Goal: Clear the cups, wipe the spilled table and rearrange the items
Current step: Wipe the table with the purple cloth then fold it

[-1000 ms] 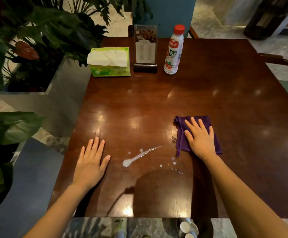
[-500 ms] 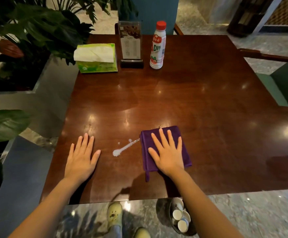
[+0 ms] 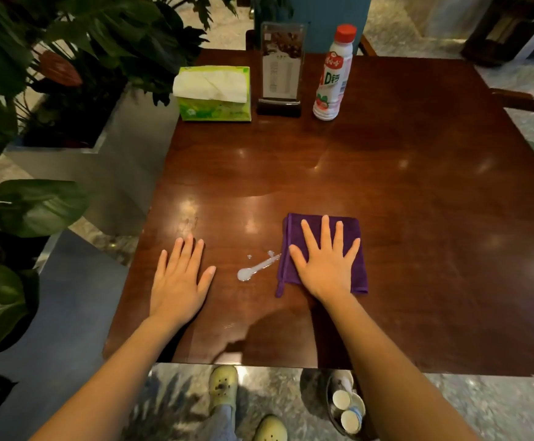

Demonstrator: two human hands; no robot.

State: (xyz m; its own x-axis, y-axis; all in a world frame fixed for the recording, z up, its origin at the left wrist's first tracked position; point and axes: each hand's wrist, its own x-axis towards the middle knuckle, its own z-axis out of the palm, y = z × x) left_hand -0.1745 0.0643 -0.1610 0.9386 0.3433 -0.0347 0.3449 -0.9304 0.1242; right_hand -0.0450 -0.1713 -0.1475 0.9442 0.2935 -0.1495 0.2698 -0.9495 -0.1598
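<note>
A purple cloth lies flat on the dark wooden table, near its front edge. My right hand presses flat on the cloth with fingers spread. Just left of the cloth a streak of white spilled liquid ends in a round blob, its right tip touching the cloth's edge. My left hand rests palm down on the bare table, left of the spill, holding nothing. Several white cups sit in a dark bin on the floor below the table's front edge.
At the table's far side stand a green tissue box, an upright menu holder and a white drink bottle with a red cap. Large leafy plants in a grey planter border the left. My shoes show below.
My right hand slid the cloth leftward from the right, over the small droplets, up to the streak's end. The left hand stayed flat. The view shifted as my head moved.
</note>
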